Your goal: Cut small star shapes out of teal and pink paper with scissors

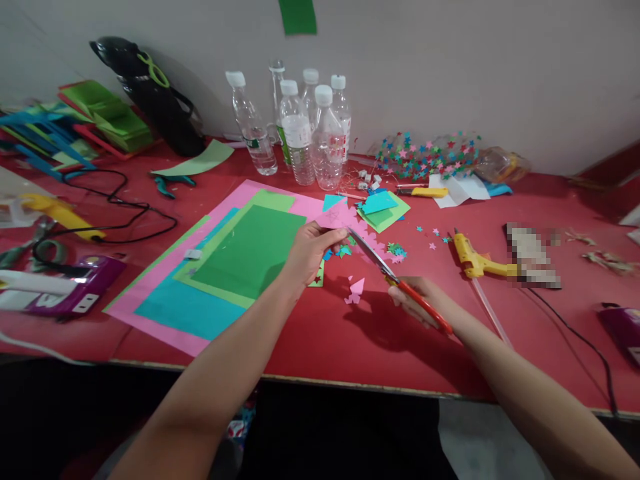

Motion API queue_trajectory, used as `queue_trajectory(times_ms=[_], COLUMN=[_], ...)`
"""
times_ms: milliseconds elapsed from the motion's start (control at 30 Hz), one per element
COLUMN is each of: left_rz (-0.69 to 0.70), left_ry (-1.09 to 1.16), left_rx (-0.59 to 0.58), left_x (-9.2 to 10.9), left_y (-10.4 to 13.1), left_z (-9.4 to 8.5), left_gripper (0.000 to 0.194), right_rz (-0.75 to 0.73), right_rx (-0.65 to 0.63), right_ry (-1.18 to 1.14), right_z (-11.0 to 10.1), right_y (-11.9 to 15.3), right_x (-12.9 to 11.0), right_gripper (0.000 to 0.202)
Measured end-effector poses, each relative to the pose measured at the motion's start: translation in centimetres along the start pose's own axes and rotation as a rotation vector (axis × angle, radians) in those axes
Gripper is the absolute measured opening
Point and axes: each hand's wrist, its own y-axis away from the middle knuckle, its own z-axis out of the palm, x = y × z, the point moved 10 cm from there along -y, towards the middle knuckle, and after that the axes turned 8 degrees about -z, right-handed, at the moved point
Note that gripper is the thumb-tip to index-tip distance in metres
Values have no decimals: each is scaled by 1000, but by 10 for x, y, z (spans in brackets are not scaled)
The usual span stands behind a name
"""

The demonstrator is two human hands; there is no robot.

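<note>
My left hand point(313, 253) pinches a small pink paper point(336, 215) that has a star outline drawn on it. My right hand point(417, 300) is closed round the red handles of the scissors point(424, 305), whose blades point up and left and meet the pink paper's lower edge beside my left fingertips. Beneath and behind the paper lies a larger pink piece with a jagged cut edge point(370, 241). Pink scraps point(357, 288) lie on the red table point(320, 347) below the blades. Small coloured stars point(397, 250) are scattered near the scissors.
Stacked pink, blue and green sheets point(255, 247) lie left. Plastic bottles point(299, 137) stand at the wall, beside a star-filled container point(430, 153). A yellow glue gun point(473, 257) is right, another point(63, 217) far left with a black cable. A yellow cutter point(429, 192) lies behind.
</note>
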Motion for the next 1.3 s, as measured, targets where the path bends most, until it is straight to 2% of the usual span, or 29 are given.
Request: queue_trajectory(times_ms=[700,1300], left_rz=[16,11], left_ry=[0,33], left_rx=[-33,-42], left_x=[3,2], left_y=[2,2], left_z=[4,6], left_gripper=[10,9], right_rz=[-24,-22], right_rx=[20,22], right_ry=[41,29], right_z=[0,1], right_y=[3,1], right_x=[-5,2], right_gripper=[49,46])
